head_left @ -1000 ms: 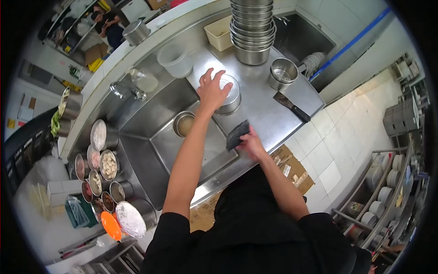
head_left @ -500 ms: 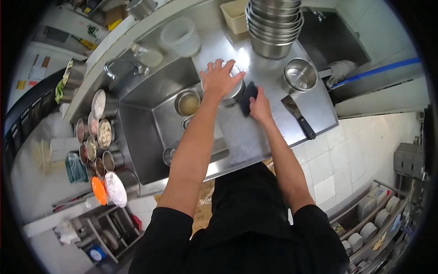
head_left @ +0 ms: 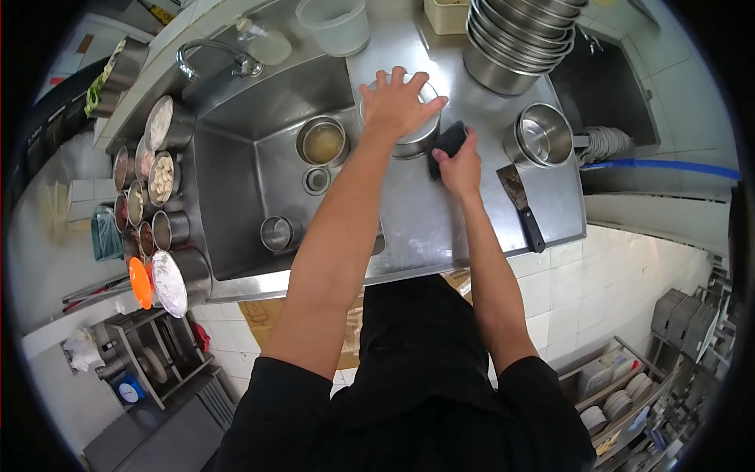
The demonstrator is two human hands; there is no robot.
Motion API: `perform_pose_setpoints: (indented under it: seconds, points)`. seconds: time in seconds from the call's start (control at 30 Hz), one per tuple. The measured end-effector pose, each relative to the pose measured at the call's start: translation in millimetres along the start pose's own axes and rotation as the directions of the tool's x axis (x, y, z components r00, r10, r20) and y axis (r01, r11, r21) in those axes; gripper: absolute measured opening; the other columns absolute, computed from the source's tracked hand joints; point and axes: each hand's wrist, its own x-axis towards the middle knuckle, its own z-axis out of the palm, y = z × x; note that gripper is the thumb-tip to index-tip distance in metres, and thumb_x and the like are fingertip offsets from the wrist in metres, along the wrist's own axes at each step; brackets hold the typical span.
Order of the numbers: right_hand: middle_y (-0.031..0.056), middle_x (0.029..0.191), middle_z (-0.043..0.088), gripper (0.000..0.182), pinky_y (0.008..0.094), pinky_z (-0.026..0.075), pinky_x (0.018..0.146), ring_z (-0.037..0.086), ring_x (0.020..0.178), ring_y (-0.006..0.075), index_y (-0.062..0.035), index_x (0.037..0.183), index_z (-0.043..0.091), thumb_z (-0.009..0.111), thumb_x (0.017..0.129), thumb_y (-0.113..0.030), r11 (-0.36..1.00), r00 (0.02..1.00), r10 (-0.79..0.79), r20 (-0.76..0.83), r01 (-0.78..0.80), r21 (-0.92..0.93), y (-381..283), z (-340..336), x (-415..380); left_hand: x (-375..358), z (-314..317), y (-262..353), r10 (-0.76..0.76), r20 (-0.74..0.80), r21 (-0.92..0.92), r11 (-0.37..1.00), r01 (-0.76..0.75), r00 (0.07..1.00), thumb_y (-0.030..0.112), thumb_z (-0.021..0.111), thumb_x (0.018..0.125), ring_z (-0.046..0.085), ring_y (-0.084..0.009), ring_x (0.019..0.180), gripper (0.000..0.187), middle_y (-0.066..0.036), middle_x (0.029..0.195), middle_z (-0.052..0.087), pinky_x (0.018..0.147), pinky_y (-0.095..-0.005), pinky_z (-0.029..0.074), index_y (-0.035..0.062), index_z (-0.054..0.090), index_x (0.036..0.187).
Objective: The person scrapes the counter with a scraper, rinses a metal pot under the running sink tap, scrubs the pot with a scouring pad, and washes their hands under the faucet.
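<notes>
My left hand [head_left: 399, 106] lies with spread fingers on top of an upside-down metal pot [head_left: 421, 138] at the sink's right edge. Pinched in my right hand [head_left: 462, 161] is a dark scouring pad [head_left: 449, 141], held against or close beside the pot's right side; exact contact is hard to tell. To the right, a scraper [head_left: 522, 208] with a black handle lies on the steel counter [head_left: 425, 228]. Behind it stand nested metal pots [head_left: 543, 135]. A pot with cloudy liquid [head_left: 322, 142] sits in the sink [head_left: 236, 181], left of my left hand.
A tall stack of metal bowls [head_left: 515, 47] stands at the back right, a clear plastic tub [head_left: 334, 27] at the back. The faucet [head_left: 220, 49] arches over the sink's back left. Containers of ingredients [head_left: 162, 178] line the left side. A small cup [head_left: 277, 234] is in the sink.
The camera view has shifted and turned slightly. My left hand stays on the pot. The pad in my right hand is now tilted more to the right at its top.
</notes>
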Motion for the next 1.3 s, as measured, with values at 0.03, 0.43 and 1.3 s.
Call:
perform_pose_setpoints:
  seconds: [0.03,0.43,1.3]
  points:
    - [0.0253,0.114,0.061,0.078,0.0447,0.052,0.079,0.064,0.094,0.0392,0.0006,0.143,0.036,0.078,0.079,-0.014,0.978,0.990,0.111,0.082,-0.124,0.165,3.4,-7.5,4.8,0.0,-0.2,-0.8,0.006,0.003,-0.004,1.000,-0.006,1.000,0.072,0.054,0.084,0.040,-0.0322,0.137,0.067,-0.007,0.147,0.046,0.108,-0.0646,0.030,0.0308,0.056,0.137]
    - [0.0313,0.119,0.057,0.061,0.0499,0.048,0.092,0.060,0.105,0.0477,0.0083,0.129,0.045,0.076,0.084,-0.020,0.984,0.991,-0.132,0.016,0.133,-0.116,6.3,8.8,0.0,5.5,2.3,-4.6,-0.009,0.048,0.005,1.000,0.008,0.999,0.072,0.051,0.085,0.039,-0.0367,0.135,0.069,-0.010,0.144,0.046,0.103,-0.0664,0.032,0.0286,0.054,0.139]
    - [0.0265,0.103,0.067,0.045,0.0545,0.050,0.083,0.062,0.095,0.0495,-0.0024,0.119,0.050,0.074,0.082,-0.014,0.992,0.996,-0.089,0.003,0.089,-0.093,-2.0,3.6,59.4,-17.0,11.2,-3.6,-0.008,-0.050,0.042,0.999,0.010,0.999,0.065,0.056,0.085,0.043,-0.0399,0.130,0.063,-0.013,0.137,0.051,0.098,-0.0669,0.035,0.0216,0.059,0.130]
